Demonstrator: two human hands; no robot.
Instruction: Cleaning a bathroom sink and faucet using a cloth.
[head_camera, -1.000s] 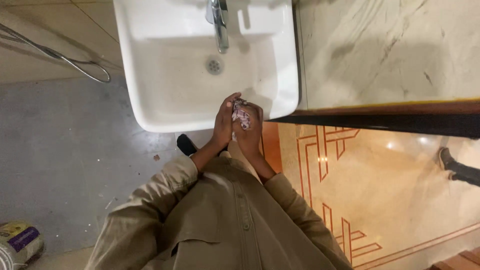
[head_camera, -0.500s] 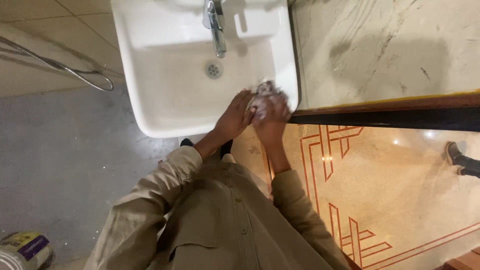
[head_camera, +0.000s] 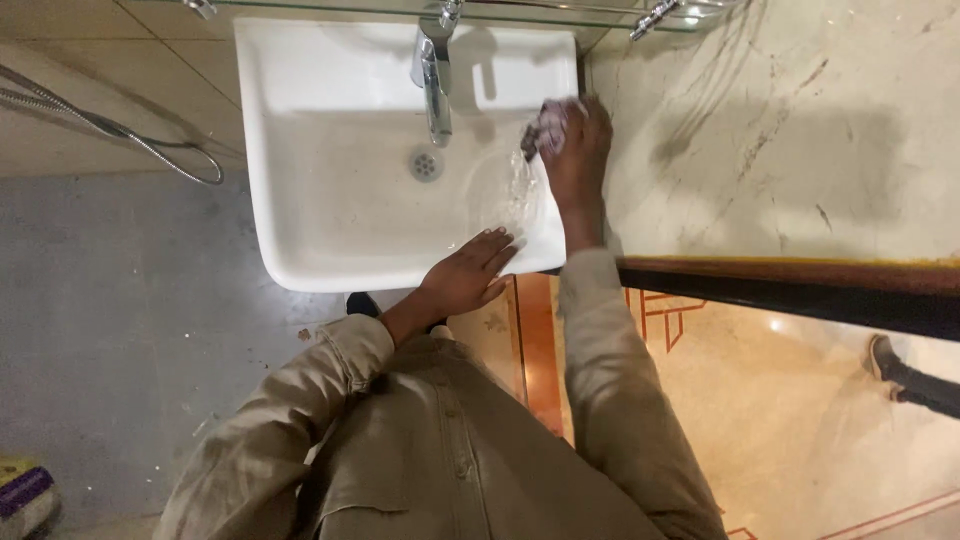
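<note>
1. The right hand (head_camera: 578, 150) is stretched out to the far right rim of the white sink (head_camera: 300, 150), its fingers closed round a small crumpled wad (head_camera: 548, 125), pale with dark flecks.
2. The wad sits at the sink's right edge, just beside the marble desk (head_camera: 780, 130), with water glistening on the basin below it.
3. The left hand (head_camera: 468, 272) lies flat and spread on the sink's near rim, holding nothing.
4. A chrome tap (head_camera: 434, 75) stands over the drain (head_camera: 426, 164), left of the wad.
5. A metal hose (head_camera: 110, 125) loops on the floor to the left.
</note>
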